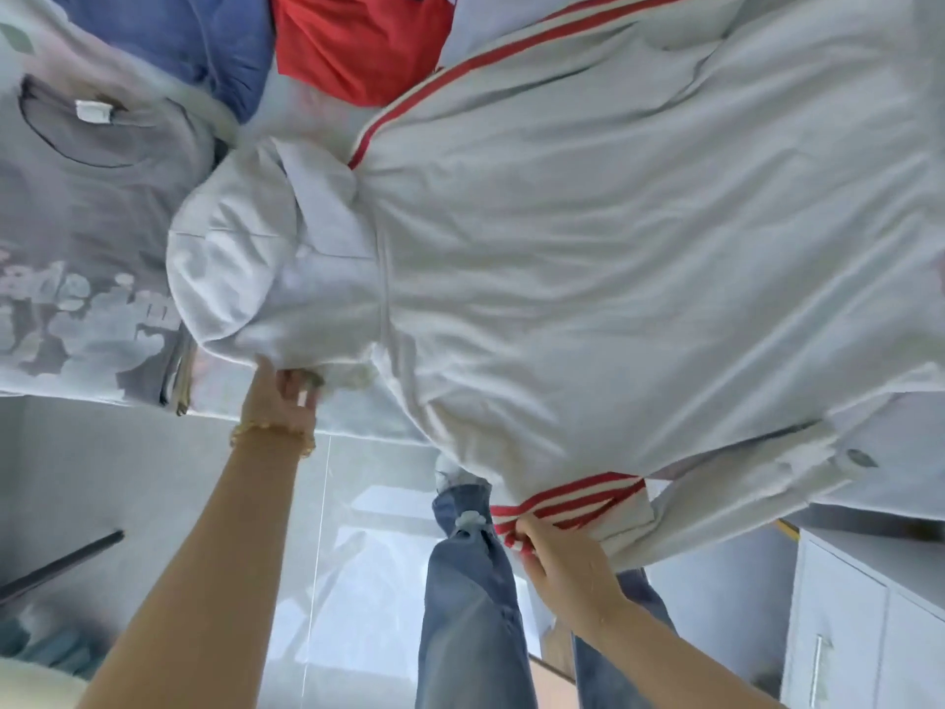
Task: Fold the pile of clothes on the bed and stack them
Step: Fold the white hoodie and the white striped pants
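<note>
head view, left to right. grey printed t-shirt [87, 237] lies flat at the far left of the bed [358, 417], collar and tag away from the person; blue garment [204, 48] and red garment [358, 43] are bunched at the far edge beyond it. white hooded top [613, 258] with red stripes fills the centre and right, spread on the bed just ahead of both hands; its long axis runs across the view, hood [245, 268] at the left end and body extending rightward out of frame, with the near side hanging over the bed edge. left hand [278, 396], bracelet at the wrist, has its fingers curled on the near fabric just under the hood. right hand [562, 560] pinches the red-striped cuff [567, 504] of the near sleeve at the overhanging edge. the hands are well apart, each holding the same garment along its near side; the right is lower and closer to the person's legs [470, 580]. judged: the coming fold likely carries the near sleeve away from the person, across the short axis, and the right hand is the one placed to lead it. a white cabinet [869, 606] stands at the lower right.
</note>
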Tool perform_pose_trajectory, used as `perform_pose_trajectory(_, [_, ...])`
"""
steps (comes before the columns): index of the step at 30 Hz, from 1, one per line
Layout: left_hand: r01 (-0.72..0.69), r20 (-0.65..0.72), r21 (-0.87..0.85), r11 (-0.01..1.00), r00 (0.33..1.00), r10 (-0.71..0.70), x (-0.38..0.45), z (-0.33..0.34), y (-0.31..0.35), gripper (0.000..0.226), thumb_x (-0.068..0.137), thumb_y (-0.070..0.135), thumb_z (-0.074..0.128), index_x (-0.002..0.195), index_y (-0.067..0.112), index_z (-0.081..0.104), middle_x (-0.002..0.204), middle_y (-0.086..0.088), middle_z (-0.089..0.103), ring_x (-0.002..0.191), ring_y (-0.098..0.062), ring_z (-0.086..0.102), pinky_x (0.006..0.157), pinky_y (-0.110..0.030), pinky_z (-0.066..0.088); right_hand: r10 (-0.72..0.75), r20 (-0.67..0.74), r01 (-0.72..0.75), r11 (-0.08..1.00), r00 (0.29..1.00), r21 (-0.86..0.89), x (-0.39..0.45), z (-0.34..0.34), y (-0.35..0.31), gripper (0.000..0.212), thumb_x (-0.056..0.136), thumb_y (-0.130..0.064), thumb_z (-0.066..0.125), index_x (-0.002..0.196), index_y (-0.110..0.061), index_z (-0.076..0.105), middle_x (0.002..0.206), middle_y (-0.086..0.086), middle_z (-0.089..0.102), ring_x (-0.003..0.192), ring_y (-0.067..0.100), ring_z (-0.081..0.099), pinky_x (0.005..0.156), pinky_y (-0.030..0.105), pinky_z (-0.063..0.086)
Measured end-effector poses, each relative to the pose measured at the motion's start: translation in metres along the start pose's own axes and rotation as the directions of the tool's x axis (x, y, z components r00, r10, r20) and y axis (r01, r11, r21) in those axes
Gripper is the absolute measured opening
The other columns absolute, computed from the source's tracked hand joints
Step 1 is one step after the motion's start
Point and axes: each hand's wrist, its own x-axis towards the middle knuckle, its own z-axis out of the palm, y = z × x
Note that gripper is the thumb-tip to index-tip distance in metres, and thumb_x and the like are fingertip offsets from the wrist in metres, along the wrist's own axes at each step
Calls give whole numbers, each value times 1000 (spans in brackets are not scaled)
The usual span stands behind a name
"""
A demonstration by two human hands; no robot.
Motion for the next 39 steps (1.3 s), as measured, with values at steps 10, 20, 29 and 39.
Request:
perform_pose_trajectory(10, [25,172,535,844,975,-138,-69,20,-115,37,86,32,71,113,18,52,104,3,65,99,-19,62,85,-32,50,273,-340,-212,955,900,207,23,-29,8,20,92,-7,56,109,-15,64,107,-8,60,97,10,55,79,16,40])
perform_pose_trajectory(20, [-89,-94,613,785,978,184,-80,2,-126,28,87,21,69,107,12,51,99,-5,57,87,-21,58,82,-33,49,502,-203,-322,764,841,559,7,-45,44,26,94,-5,54,113,-20,62,111,-5,66,102,18,62,90,32,51])
perform_pose_trajectory(29, [-741,740,656,144,669,70,-191,114,-197,23,84,8,67,100,22,57,107,3,52,90,-14,56,75,-5,40,797,-251,-21,314,549,949,-32,-140,130,19,93,-4,57,108,-14,64,101,3,67,95,19,62,86,31,54])
perform_pose_trajectory(39, [-827,898,279,-487,405,-173,-250,263,-354,42,93,25,53,134,23,41,138,-4,37,123,-23,38,100,-32,35,775,114,-9,-138,621,990,-48,-256,297,28,93,-39,63,92,-12,61,92,8,61,81,19,58,82,33,50])
